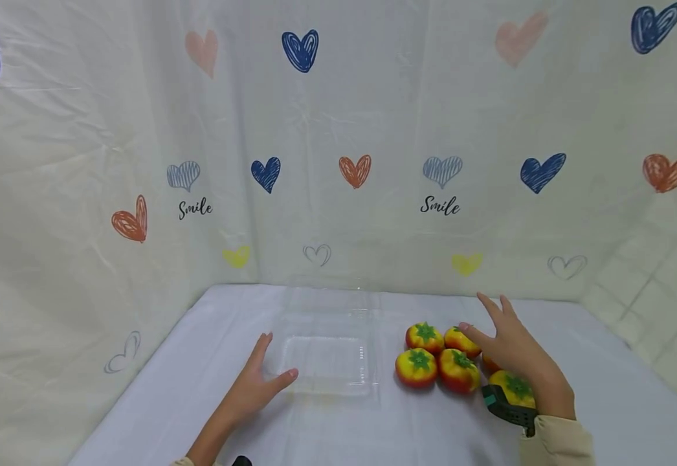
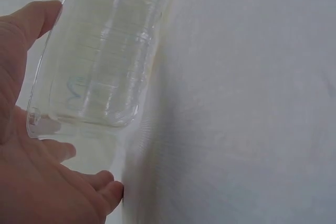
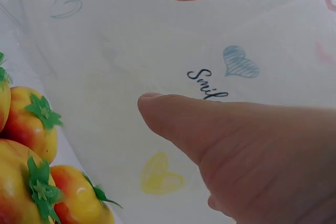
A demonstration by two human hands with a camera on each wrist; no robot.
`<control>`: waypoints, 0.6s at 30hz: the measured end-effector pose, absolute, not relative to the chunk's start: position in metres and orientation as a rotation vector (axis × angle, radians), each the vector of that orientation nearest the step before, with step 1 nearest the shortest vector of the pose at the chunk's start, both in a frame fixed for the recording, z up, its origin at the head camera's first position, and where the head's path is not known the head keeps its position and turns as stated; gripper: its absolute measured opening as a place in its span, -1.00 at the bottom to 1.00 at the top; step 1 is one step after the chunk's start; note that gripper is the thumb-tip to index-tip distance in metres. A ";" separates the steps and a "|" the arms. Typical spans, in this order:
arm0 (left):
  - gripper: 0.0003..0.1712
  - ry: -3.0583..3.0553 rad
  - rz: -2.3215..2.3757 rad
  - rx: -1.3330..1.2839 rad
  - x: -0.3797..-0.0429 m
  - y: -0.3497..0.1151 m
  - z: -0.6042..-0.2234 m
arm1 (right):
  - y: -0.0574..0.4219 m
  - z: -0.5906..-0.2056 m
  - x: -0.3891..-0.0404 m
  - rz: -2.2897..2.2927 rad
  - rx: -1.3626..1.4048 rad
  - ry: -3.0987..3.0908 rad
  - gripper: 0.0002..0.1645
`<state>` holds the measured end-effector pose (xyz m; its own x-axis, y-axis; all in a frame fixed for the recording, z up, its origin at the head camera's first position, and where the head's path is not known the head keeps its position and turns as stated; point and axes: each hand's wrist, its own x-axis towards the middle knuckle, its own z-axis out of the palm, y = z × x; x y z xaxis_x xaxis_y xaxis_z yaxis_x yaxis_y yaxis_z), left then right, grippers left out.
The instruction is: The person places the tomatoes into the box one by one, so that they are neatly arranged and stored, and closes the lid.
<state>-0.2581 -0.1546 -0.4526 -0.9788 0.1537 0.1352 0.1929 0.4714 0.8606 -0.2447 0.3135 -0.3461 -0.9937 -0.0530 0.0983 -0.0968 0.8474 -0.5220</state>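
A clear plastic box (image 1: 325,362) with its lid (image 1: 327,301) raised at the back stands on the white-covered table. My left hand (image 1: 250,393) is at the box's left front corner, thumb and fingers spread apart. In the left wrist view the thumb (image 2: 44,14) lies along the box's rim; whether it presses there I cannot tell. Over a cluster of red-and-yellow persimmon-like fruits (image 1: 416,367) with green leafy tops hovers my right hand (image 1: 516,346), fingers extended, holding nothing. It partly hides a fruit behind it. In the right wrist view the thumb (image 3: 184,129) is apart from the fruits (image 3: 39,124).
A pale curtain (image 1: 385,226) printed with hearts and "Smile" hangs right behind the table's back edge. White cloth (image 1: 199,362) covers the table. A dark wrist strap (image 1: 507,408) on the right arm overlaps the nearest fruit.
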 end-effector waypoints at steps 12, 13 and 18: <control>0.22 -2.662 -1.539 -0.326 -0.259 -0.154 -0.455 | 0.338 -0.364 -0.247 0.872 0.014 -3.060 0.07; 0.22 -2.662 -1.542 -0.324 -0.259 -0.154 -0.455 | 0.339 -0.365 -0.248 0.865 0.007 -3.068 0.07; 0.21 -2.659 -1.547 -0.328 -0.258 -0.154 -0.453 | 0.341 -0.374 -0.252 0.833 -0.032 -3.101 0.08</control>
<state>-0.2580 -0.1539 -0.4535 -0.9764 0.1580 0.1470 0.2059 0.4779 0.8540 -0.2518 0.3412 -0.3741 -0.9974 0.0014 -0.0720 0.0373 0.8655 -0.4995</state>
